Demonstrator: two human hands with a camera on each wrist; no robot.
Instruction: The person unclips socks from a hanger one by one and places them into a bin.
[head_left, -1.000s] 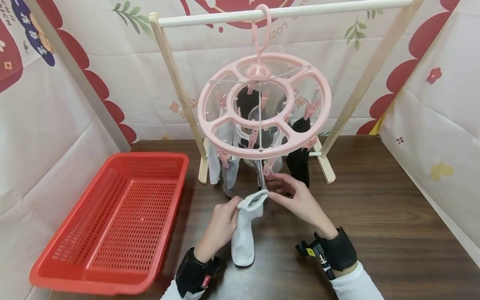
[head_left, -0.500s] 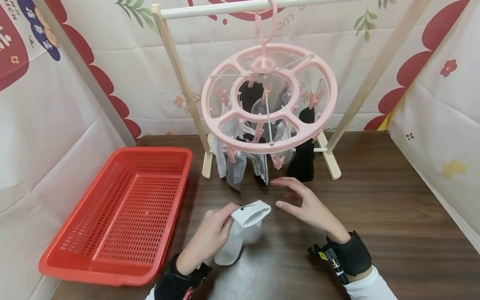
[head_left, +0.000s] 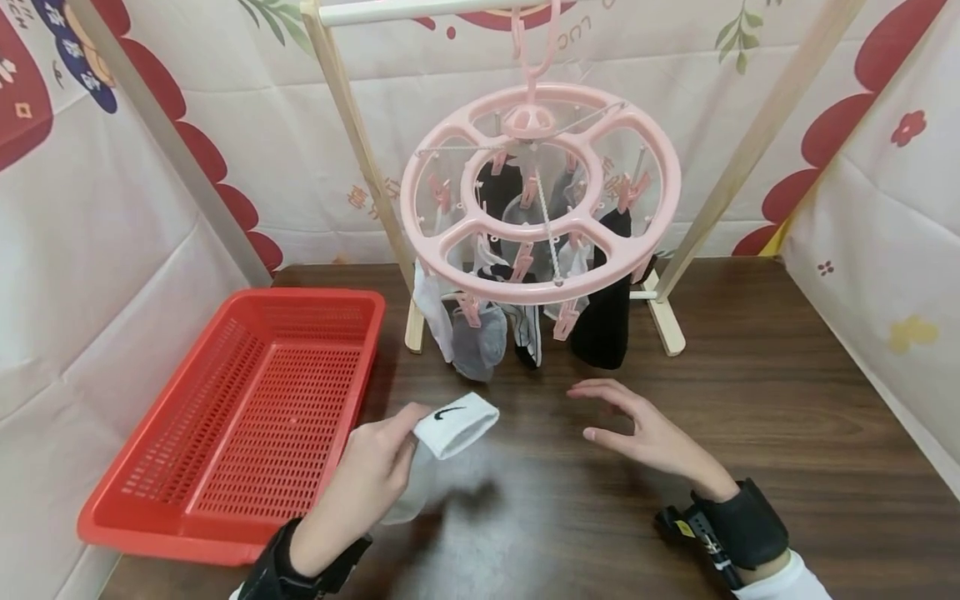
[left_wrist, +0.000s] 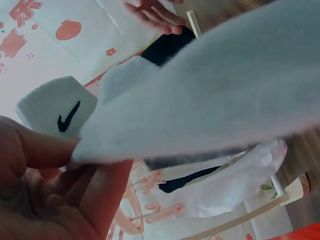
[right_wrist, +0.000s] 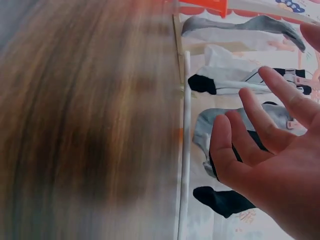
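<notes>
A white sock (head_left: 456, 425) with a black swoosh on its cuff is pinched by my left hand (head_left: 367, 467) between thumb and fingers, its foot hanging blurred below. In the left wrist view the sock (left_wrist: 210, 95) stretches across most of the picture. My right hand (head_left: 648, 429) hovers over the table with its fingers loosely spread and nothing in them. Beyond both hands hangs a round pink clip hanger (head_left: 442, 250) carrying several socks, among them a grey sock (head_left: 478, 342) and a black sock (head_left: 603, 321). A pink clothespin (head_left: 566, 320) hangs from its front rim.
A red perforated basket (head_left: 97, 508) stands at the left of the dark wooden table (head_left: 750, 375). The hanger is hooked on a white bar (head_left: 390, 10) between wooden legs (head_left: 352, 133). Printed cloth walls (head_left: 150, 275) enclose the back and sides.
My left hand has drawn the white sock away from the hanger, toward the left and nearer to me. The right hand has left the front clothespin and moved back to the right.
</notes>
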